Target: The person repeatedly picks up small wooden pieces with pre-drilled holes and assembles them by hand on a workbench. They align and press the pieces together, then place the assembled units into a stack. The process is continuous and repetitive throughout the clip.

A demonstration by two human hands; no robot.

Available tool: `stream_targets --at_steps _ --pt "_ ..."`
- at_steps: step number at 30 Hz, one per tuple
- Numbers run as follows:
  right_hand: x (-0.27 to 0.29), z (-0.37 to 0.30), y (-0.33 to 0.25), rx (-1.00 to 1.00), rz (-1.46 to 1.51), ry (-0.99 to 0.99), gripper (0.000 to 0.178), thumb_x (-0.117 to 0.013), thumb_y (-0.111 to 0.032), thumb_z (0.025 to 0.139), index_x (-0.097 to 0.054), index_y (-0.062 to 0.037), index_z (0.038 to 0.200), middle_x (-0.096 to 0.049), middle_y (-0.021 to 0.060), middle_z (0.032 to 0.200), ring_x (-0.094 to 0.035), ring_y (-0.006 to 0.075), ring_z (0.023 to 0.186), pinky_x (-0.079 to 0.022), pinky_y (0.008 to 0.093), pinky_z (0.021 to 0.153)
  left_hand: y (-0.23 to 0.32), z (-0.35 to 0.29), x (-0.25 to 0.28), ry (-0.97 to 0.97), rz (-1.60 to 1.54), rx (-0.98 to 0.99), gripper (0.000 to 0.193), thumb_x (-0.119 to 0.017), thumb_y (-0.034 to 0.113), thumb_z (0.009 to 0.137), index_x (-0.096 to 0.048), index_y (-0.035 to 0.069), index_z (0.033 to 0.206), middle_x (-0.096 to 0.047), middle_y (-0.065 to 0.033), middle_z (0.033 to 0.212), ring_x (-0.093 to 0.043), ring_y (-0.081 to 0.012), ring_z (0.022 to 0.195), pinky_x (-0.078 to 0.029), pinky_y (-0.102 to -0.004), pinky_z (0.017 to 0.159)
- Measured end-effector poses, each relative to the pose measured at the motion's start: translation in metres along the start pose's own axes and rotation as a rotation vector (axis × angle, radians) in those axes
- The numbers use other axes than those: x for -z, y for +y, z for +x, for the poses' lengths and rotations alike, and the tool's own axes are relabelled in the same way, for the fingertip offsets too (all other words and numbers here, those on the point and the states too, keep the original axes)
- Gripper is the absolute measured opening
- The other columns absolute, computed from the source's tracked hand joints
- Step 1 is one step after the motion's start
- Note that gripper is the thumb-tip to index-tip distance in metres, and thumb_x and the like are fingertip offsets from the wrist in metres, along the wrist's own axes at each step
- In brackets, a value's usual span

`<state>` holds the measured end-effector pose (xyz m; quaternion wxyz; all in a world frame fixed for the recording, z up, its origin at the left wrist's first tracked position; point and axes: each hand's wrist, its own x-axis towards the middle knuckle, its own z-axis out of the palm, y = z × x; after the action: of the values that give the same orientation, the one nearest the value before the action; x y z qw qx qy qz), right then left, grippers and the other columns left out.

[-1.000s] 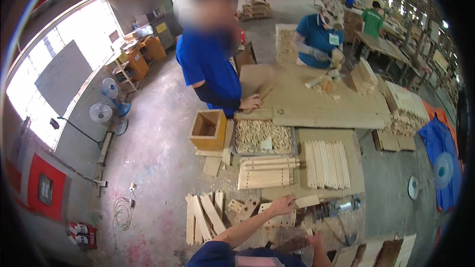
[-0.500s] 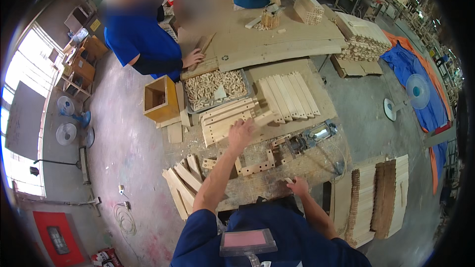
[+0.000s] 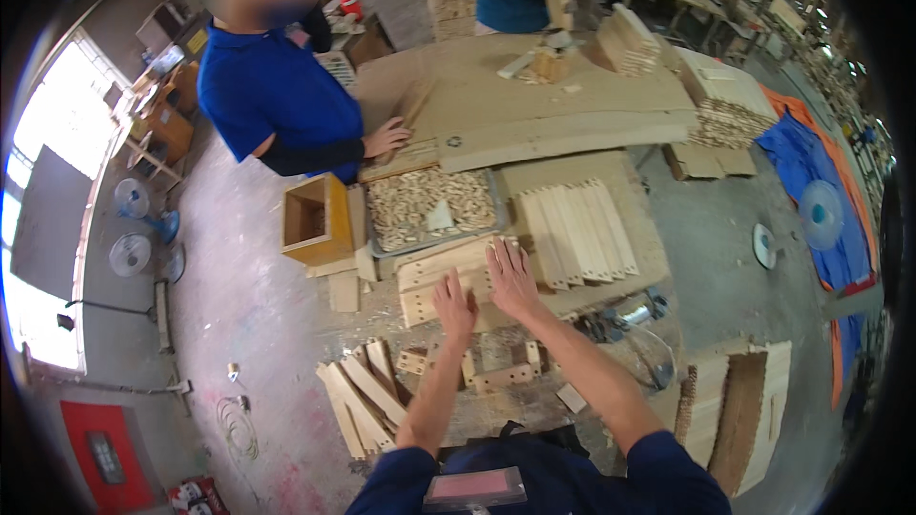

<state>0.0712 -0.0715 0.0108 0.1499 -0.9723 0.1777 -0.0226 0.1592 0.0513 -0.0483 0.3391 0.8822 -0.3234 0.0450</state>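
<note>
Two hands, left (image 3: pixel 457 307) and right (image 3: pixel 514 282), rest unclenched on one batch of drilled boards (image 3: pixel 421 292) beside one tray (image 3: pixel 496 202) of dowels (image 3: pixel 410 207).

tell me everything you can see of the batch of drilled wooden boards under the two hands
The drilled boards look like pale, bare wood: long, flat, straight-edged pieces lying close together, roughly lengthwise from left to right, with small dark holes near both ends. They lie flat on the worktable, just on the wearer's side of the tray of wooden pegs. The left hand reaches over their near edge and the right hand covers part of their right end, so their exact number is unclear.
</note>
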Motion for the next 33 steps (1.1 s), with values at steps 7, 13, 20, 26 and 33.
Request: stream_targets --at_steps 7,13,20,26,33 --pt "-0.033 0.130 0.054 0.082 -0.067 -0.464 0.088 -0.084 -0.030 0.069 -0.045 -0.0068 0.145 -0.047 0.0194 0.148 -0.045 0.0356 0.137 -0.036 0.0540 0.112 0.030 -0.017 0.005 -0.141 -1.497 0.919 0.055 -0.071 0.030 0.093 -0.048 0.004 0.135 -0.064 -0.0088 0.115 -0.061 -0.0227 0.109 -0.050 -0.0358 0.095" --pt "0.032 0.057 0.020 0.006 0.993 -0.563 0.080 -0.091 -0.022 0.063 -0.058 -0.0020 0.133 -0.065 0.0106 0.125 -0.061 0.0205 0.116 -0.045 0.0387 0.104 0.018 0.045 0.052 -0.160 -1.756 0.370 0.095 -0.085 0.038 0.077 -0.033 0.005 0.148 -0.059 -0.0163 0.132 -0.057 -0.0304 0.124 -0.050 -0.0450 0.102" --pt "0.154 -0.024 0.056 0.008 1.515 -0.489 0.088 -0.096 -0.010 0.056 -0.057 -0.0055 0.135 -0.065 0.0055 0.125 -0.058 0.0177 0.119 -0.046 0.0379 0.104 0.157 0.114 0.116 -0.882 -1.930 -0.178 0.118 -0.095 0.035 0.064 -0.025 0.008 0.155 -0.064 -0.0267 0.119 -0.064 -0.0390 0.112 -0.051 -0.0534 0.099" --pt "0.104 -0.050 0.102 0.535 1.648 -0.347 0.079 -0.095 -0.011 0.055 -0.059 -0.0003 0.125 -0.067 0.0070 0.111 -0.064 0.0167 0.104 -0.054 0.0314 0.086 0.265 0.111 0.157 -1.163 -1.718 -0.740 0.085 -0.085 0.035 0.069 -0.047 -0.005 0.134 -0.065 -0.0232 0.107 -0.066 -0.0360 0.102 -0.055 -0.0464 0.088" --pt "0.182 -0.126 0.116 0.080 1.738 0.208 0.085 -0.079 -0.035 0.083 -0.038 -0.0020 0.150 -0.048 0.0138 0.148 -0.053 0.0269 0.128 -0.045 0.0402 0.106 0.293 0.093 0.202 -0.390 -1.391 -0.626 0.071 -0.067 0.028 0.072 -0.044 0.000 0.132 -0.058 -0.0185 0.107 -0.059 -0.0275 0.091 -0.051 -0.0404 0.081"
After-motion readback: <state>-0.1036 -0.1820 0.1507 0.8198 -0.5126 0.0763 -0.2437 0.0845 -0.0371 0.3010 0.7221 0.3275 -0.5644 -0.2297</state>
